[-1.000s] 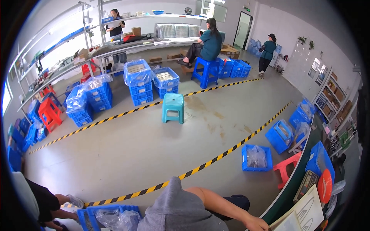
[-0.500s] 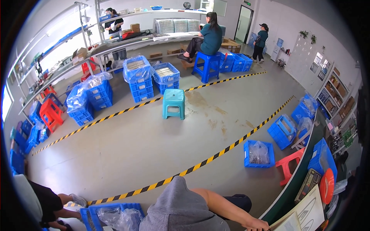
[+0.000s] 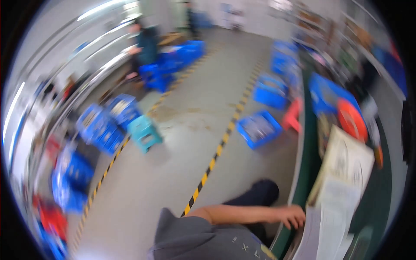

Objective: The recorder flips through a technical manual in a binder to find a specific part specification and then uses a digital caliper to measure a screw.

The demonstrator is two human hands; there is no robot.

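My left arm in a dark grey sleeve reaches across to the right. At the edge of the green-topped workbench (image 3: 305, 173), my left hand (image 3: 292, 216) rests with bent fingers that look apart, and nothing shows in it. White paper sheets (image 3: 331, 216) lie beside the fingertips; whether the hand touches them is blurred. Just beyond is a cream sheet with drawn outlines (image 3: 353, 158). My right hand is out of view.
An orange-red round dish (image 3: 352, 120) and a blue crate (image 3: 331, 93) are farther along the bench. A blue crate of bagged parts (image 3: 259, 129) and a red stool (image 3: 292, 115) stand beside it. A teal stool (image 3: 145, 132) and stacked blue crates (image 3: 99, 128) are across the aisle.
My view has swung to the right, bringing more of the bench and papers into sight and blurring the room. My left hand now appears higher in the picture, at the bench edge.
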